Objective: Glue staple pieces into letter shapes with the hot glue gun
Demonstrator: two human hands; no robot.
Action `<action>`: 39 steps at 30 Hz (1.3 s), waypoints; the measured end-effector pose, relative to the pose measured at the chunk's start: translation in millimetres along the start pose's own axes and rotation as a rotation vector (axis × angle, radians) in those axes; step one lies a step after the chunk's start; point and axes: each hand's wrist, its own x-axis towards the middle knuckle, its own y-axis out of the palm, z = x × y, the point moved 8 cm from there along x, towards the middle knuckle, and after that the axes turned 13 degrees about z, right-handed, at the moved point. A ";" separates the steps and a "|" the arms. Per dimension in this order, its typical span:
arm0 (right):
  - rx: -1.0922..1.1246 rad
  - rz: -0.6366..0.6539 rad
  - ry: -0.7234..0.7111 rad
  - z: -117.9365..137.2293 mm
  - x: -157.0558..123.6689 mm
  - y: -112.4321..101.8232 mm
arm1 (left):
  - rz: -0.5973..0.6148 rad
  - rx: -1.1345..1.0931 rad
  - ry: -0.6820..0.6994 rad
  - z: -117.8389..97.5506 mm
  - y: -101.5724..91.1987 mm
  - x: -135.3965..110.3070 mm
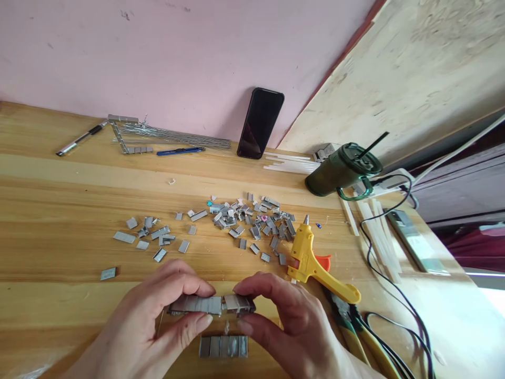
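Observation:
Pinched between the thumb and fingers of my left hand is a longer row of staple strip pieces, grey and metallic. My right hand grips a shorter row of staple strip pieces by its right end. The two rows lie end to end, with a narrow gap between them; whether they are joined there I cannot tell. On the table just below sits another flat row of staple pieces, laid side by side. Beyond my hands spreads a heap of loose grey staple pieces.
A yellow glue gun lies right of the heap, above pliers and black cables. Further back are a green tumbler, a leaning phone, thin metal rods, a blue cutter, a pen and white glue sticks.

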 end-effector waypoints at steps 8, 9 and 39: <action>-0.246 -0.071 -0.231 13.6 -9.8 -1.1 | 0.003 0.008 0.045 -5.5 2.8 -1.1; -0.256 -0.083 -0.279 16.2 -10.2 -0.7 | 0.003 0.004 0.057 -6.4 3.1 -1.3; -0.397 -0.070 -0.358 24.2 -12.1 3.4 | 0.022 0.057 0.130 -8.1 7.9 -4.4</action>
